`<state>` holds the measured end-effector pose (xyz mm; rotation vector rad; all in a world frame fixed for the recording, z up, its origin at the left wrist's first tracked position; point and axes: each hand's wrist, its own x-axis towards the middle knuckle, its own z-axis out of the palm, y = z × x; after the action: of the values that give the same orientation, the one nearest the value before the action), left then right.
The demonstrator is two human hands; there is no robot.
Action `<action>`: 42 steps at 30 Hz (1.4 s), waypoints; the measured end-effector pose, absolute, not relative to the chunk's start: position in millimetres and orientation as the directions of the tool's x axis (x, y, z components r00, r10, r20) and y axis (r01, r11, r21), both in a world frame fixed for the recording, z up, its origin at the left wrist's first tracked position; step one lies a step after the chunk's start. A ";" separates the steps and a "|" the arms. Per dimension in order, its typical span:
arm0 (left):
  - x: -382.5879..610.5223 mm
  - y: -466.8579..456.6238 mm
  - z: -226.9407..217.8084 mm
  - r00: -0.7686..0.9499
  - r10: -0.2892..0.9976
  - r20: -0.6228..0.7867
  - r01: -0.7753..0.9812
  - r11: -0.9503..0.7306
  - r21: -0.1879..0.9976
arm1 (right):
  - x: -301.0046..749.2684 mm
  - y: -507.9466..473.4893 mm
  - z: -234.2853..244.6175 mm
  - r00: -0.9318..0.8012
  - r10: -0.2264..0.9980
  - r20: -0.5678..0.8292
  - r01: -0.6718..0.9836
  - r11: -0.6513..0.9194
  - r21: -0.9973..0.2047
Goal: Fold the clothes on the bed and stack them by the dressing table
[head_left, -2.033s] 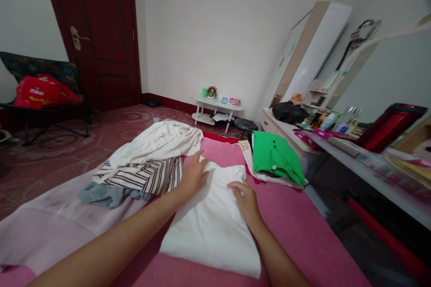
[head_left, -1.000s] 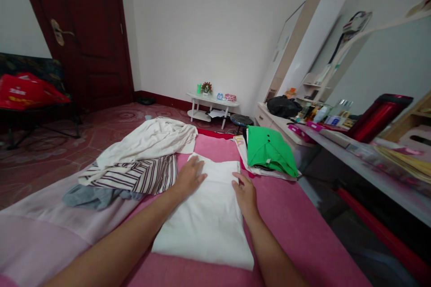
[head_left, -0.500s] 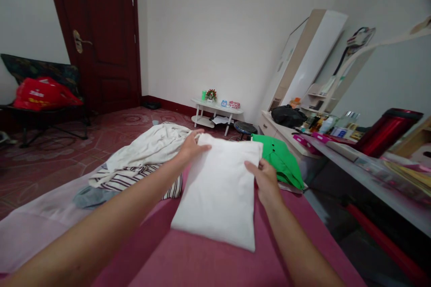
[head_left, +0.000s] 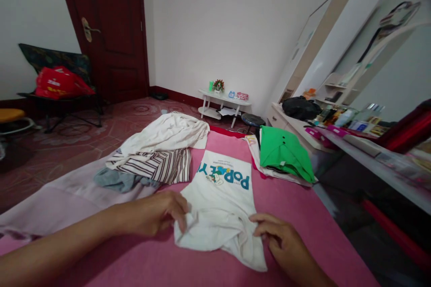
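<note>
A white T-shirt (head_left: 218,204) with blue lettering and a cartoon print lies on the pink bed cover (head_left: 303,215), folded narrow, its near part rumpled and doubled over. At the shirt's left near edge, my left hand (head_left: 158,213) has its fingers closed on the fabric. My right hand (head_left: 286,240) pinches the opposite edge, with thumb and fingers close together on the cloth. Beyond my left hand is a loose heap: a cream garment (head_left: 168,132), a striped garment (head_left: 168,166) and a grey one (head_left: 117,180).
Right of the shirt, a folded green garment (head_left: 284,150) tops a stack of clothes. A dressing table (head_left: 281,119) with bottles and a black bag (head_left: 301,110) borders the bed's right side. A low white table (head_left: 222,97) and a dark stool (head_left: 253,119) stand beyond the bed.
The white T-shirt was held up as a plain flat panel; now it lies down with its print showing and its near part folded over. Both hands have come nearer to me.
</note>
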<state>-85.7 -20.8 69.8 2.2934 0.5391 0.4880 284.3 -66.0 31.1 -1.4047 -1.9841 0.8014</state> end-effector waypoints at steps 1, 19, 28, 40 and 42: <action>-89.1 -26.6 66.4 0.860 0.490 0.143 0.239 -0.633 0.736 | 286.7 -68.4 28.4 -0.245 0.963 0.113 0.630 0.246 -0.737; -73.9 -47.8 45.5 0.586 0.797 0.144 0.539 -0.517 0.665 | 216.2 -97.4 46.2 -0.445 0.876 0.186 0.673 0.464 -0.576; -69.8 -0.7 38.5 0.239 0.971 0.020 0.873 -0.224 0.434 | 175.2 -73.3 34.3 -0.413 0.904 0.113 0.713 0.398 -0.577; -86.4 13.6 16.7 0.297 0.955 -0.009 0.775 -0.236 0.586 | 111.0 -38.8 53.5 -0.663 0.740 0.116 0.676 0.658 -0.332; -86.7 12.7 16.6 0.292 0.957 -0.007 0.770 -0.230 0.596 | 102.9 -32.3 45.5 -0.669 0.736 0.105 0.695 0.670 -0.261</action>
<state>-86.7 12.7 16.6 2.0717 1.5379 0.5000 102.9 -32.3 45.5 -1.1641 -2.6827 0.2949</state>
